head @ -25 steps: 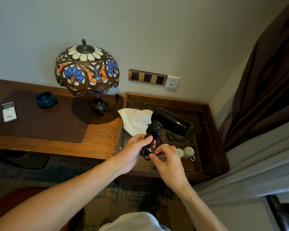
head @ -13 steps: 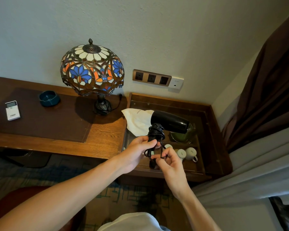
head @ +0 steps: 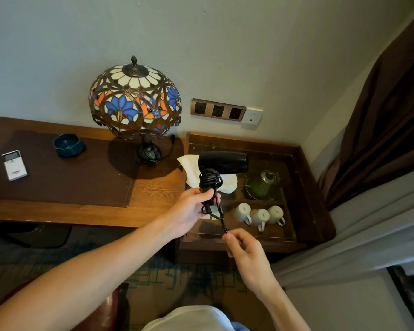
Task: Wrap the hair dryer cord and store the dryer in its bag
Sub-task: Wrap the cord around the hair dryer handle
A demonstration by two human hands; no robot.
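A black hair dryer (head: 222, 162) is held upright over the glass-topped side cabinet, its barrel pointing right. My left hand (head: 191, 209) grips its handle. The black cord (head: 210, 180) is coiled many times around the upper handle. A short free end runs down from the coil to my right hand (head: 243, 250), which pinches it taut below the handle. The cream cloth bag (head: 225, 183) lies behind the dryer on the cabinet's left side, partly hidden by it.
A stained-glass lamp (head: 134, 101) stands on the wooden desk (head: 153, 194) to the left, with a teal ashtray (head: 68, 145) and white remote (head: 14, 165). Under the cabinet glass sit a glass teapot (head: 262, 185) and three white mugs (head: 259, 216). Wall sockets (head: 217, 110) and curtains (head: 387, 115) are behind and right.
My right hand has drawn the cord end down and away from the handle, pulling it tight. The dryer barrel has levelled out. The view has shifted so the scene sits further right.
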